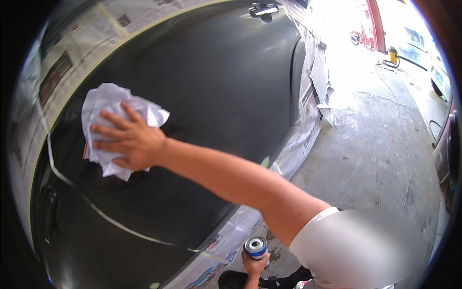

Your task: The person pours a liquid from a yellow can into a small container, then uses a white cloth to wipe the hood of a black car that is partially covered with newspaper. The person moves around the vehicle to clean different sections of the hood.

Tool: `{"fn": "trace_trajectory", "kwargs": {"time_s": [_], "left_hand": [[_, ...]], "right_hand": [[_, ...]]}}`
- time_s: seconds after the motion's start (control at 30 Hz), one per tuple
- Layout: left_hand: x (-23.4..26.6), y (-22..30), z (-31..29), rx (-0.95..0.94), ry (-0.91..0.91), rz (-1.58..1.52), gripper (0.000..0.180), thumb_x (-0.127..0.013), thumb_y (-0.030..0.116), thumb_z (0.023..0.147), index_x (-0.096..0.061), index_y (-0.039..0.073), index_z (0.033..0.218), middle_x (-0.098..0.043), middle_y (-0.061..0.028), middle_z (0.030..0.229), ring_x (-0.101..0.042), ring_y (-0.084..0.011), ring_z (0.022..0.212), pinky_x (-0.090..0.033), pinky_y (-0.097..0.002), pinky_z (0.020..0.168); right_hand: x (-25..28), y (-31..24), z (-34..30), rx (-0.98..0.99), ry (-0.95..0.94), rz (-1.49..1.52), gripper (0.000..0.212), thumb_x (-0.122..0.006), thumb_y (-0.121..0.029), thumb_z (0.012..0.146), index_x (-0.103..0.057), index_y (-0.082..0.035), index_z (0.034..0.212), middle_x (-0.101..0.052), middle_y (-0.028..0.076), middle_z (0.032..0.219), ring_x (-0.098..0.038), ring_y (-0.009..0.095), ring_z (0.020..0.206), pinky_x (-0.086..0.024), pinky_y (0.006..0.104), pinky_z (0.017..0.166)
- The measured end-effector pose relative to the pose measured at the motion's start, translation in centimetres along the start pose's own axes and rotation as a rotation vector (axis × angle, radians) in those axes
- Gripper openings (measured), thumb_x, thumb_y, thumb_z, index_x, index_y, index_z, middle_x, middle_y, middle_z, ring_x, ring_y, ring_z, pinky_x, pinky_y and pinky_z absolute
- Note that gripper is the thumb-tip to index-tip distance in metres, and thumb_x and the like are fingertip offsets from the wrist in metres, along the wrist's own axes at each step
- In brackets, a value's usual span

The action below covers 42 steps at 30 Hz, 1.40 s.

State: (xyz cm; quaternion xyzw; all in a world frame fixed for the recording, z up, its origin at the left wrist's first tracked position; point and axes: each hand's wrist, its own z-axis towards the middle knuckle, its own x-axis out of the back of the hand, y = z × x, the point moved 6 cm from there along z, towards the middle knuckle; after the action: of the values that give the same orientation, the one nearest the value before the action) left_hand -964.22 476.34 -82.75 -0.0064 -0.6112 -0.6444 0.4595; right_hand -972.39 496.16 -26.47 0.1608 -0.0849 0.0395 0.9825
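My right hand (130, 139) lies flat with its fingers spread on a crumpled white cloth (110, 94), pressing it against a dark grey car panel (211, 82). A sliver of something brown shows at the cloth's left edge. Lower down, my left hand (255, 265) is wrapped round a small metal can (256, 246), blue with some red and a silver top. It is upright, below the panel's bottom edge. A chrome door handle (263, 9) shows at the panel's far end, and a dark recessed part (50, 212) at the lower left.
Newspaper masking (236, 226) and tape border the panel. A thin pale line (96, 209) crosses its lower left. Concrete floor (361, 144) stretches to the right, with a yellow-and-black vacuum (393, 55), a cable and parked vehicles (440, 77). My white sleeve (313, 231) is partly blurred.
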Motion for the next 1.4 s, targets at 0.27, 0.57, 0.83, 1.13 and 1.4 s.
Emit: {"fn": "trace_trajectory", "kwargs": {"time_s": [0.27,0.57,0.83,1.13,1.4], "left_hand": [[-5.1,12.2,3.0,-0.056,0.247,0.026,0.08,-0.094,0.029,0.07,-0.061,0.003,0.138,-0.069,-0.0202,0.128,-0.065,-0.0386,0.121,-0.049,-0.0462,0.107],[-9.0,14.7,4.8,0.022,0.281,0.086,0.085,-0.097,0.027,0.068,-0.058,0.001,0.14,-0.067,-0.0186,0.13,-0.065,-0.0346,0.12,-0.05,-0.0458,0.106],[-8.3,17.5,4.9,0.086,0.331,-0.075,0.098,-0.101,0.029,0.065,-0.052,0.0,0.145,-0.065,-0.016,0.134,-0.063,-0.0303,0.122,-0.049,-0.046,0.106],[-8.1,13.0,3.8,0.278,0.261,-0.025,0.093,-0.101,0.027,0.061,-0.056,0.001,0.138,-0.068,-0.0163,0.128,-0.067,-0.0311,0.117,-0.051,-0.0443,0.105],[-9.3,12.6,7.9,0.19,-0.028,-0.147,0.104,-0.096,0.037,0.067,-0.045,0.004,0.151,-0.058,-0.0213,0.142,-0.057,-0.0374,0.133,-0.046,-0.0463,0.113]], "right_hand": [[18.4,24.1,-11.7,-0.128,-0.244,-0.38,0.06,-0.065,-0.042,0.095,-0.054,-0.031,0.153,-0.026,0.004,0.174,-0.017,0.036,0.161,-0.015,0.0672,0.126],[35.0,48.6,-22.1,-0.375,-0.129,-0.636,0.052,-0.056,-0.04,0.103,-0.055,-0.022,0.152,-0.03,0.004,0.172,-0.023,0.032,0.16,-0.019,0.0579,0.127],[43.5,63.7,-29.5,-0.858,0.007,-0.758,0.059,-0.04,-0.051,0.108,-0.041,-0.026,0.161,-0.032,0.008,0.171,-0.031,0.034,0.156,-0.027,0.0519,0.126],[33.0,45.8,-33.1,-0.698,0.167,-0.804,0.053,-0.047,-0.036,0.107,-0.048,-0.021,0.158,-0.034,0.01,0.169,-0.027,0.043,0.156,-0.02,0.0622,0.124],[12.6,14.8,-14.5,-0.436,0.077,-0.521,0.056,-0.055,-0.037,0.098,-0.058,-0.017,0.151,-0.041,0.014,0.166,-0.031,0.046,0.154,-0.016,0.0654,0.122]]}}
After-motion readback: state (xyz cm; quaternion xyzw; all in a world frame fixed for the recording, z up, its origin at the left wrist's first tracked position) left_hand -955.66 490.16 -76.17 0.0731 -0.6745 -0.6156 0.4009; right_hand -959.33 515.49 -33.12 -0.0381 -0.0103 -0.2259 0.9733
